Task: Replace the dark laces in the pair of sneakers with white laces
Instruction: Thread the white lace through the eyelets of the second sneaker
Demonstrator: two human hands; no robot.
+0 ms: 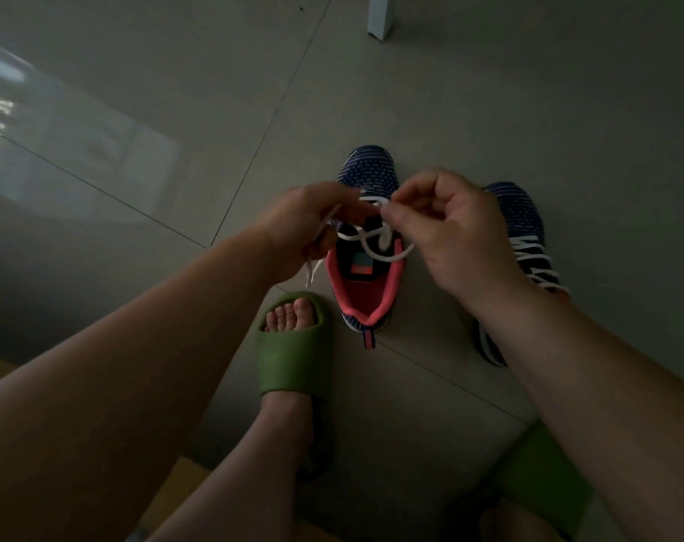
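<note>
- Two bare forearms are reaching down from the lower corners toward the left sneaker (pixel 365 252), the landmark for every place given below.
- Two green slides are showing on the person's feet: one green slide (pixel 293 346) is sitting just beside the left sneaker's heel, toes peeking out, and the other green slide (pixel 543 475) is lying well below it, toward the lower right, partly hidden by the right forearm.
- Two navy knit sneakers are standing on the grey tiled floor (pixel 176 111), toes pointing away from the camera; the right sneaker (pixel 522 236) is resting just beside the left sneaker and is already carrying white laces crossed over its tongue.
- Hovering over the left sneaker's eyelets, the left hand (pixel 305 224) is pinching the white lace (pixel 371 238), its fingers curled narrowly, while one lace end is dangling beneath the palm.
- Opposite it, the right hand (pixel 446 232) is pinching a loop of the same lace between thumb and forefinger, the remaining fingers curled in loosely.
- White cord is looping loosely across the left sneaker's throat, above a coral lining and a dark tongue bearing a teal and coral label.
- One white furniture leg (pixel 381 17) is standing well beyond the left sneaker's toe.
</note>
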